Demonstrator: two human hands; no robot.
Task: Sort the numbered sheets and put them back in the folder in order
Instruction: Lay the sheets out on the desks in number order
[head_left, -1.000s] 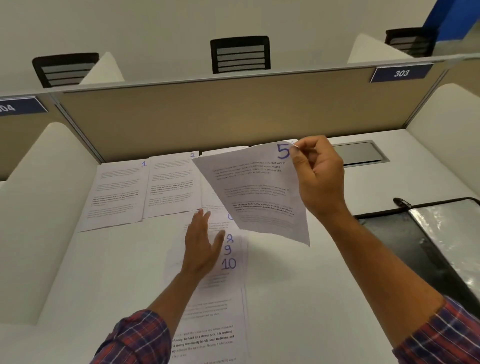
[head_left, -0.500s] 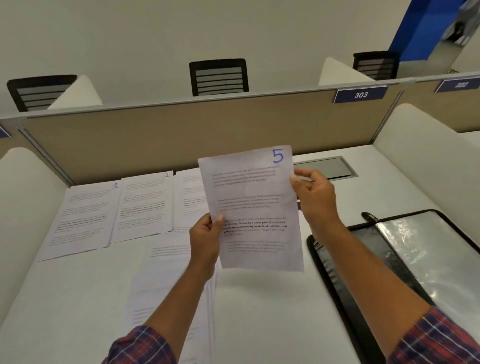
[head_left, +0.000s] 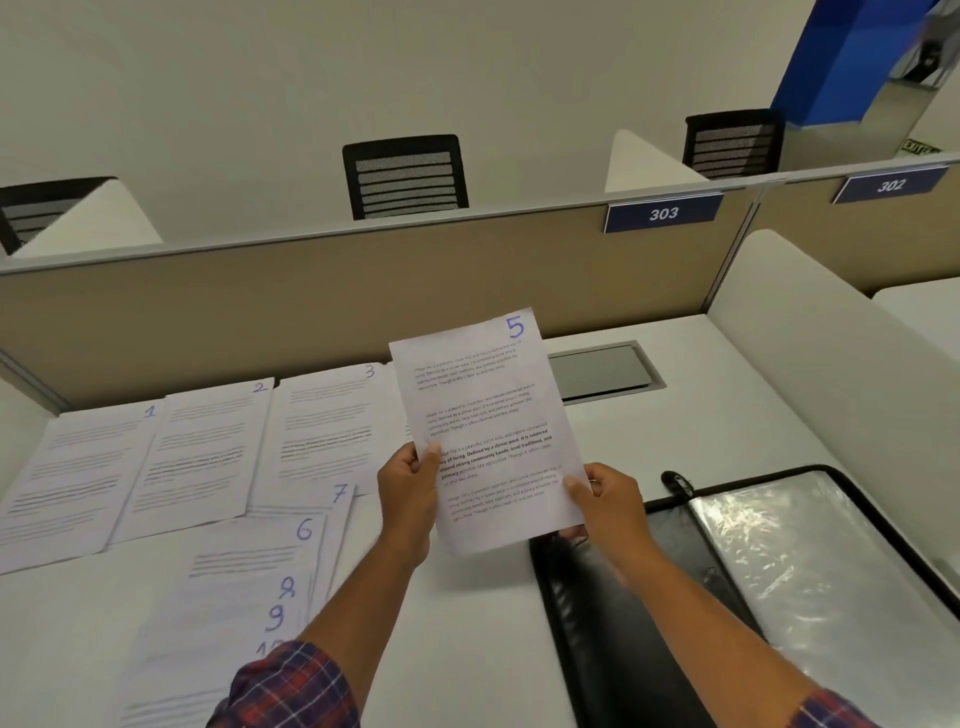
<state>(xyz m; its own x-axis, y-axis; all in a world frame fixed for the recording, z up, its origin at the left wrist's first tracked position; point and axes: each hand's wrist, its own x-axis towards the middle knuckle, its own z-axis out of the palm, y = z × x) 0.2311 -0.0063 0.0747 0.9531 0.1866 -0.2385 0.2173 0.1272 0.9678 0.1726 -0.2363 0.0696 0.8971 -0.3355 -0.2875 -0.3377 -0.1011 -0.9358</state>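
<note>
I hold sheet 5 (head_left: 483, 415) upright above the desk. My left hand (head_left: 408, 493) grips its left edge and my right hand (head_left: 605, 501) pinches its lower right corner. Sheets 1 (head_left: 78, 467), 2 (head_left: 202, 447) and 3 (head_left: 327, 426) lie side by side along the back of the desk. In front of them is a fanned pile with sheet 6 (head_left: 244, 566) on top and the numbers 7, 8 and 9 showing. The open black folder (head_left: 597, 613) with clear sleeves (head_left: 810, 566) lies at the right.
A tan partition (head_left: 260, 312) closes the back of the white desk (head_left: 467, 649), and white side dividers (head_left: 831, 338) flank it. A grey cable hatch (head_left: 602, 371) sits behind sheet 5. Black chairs stand beyond the partition.
My left hand left the pile and took sheet 5's left edge. My right hand slid from the top corner down to the lower right corner. The sheet now stands upright nearer the folder.
</note>
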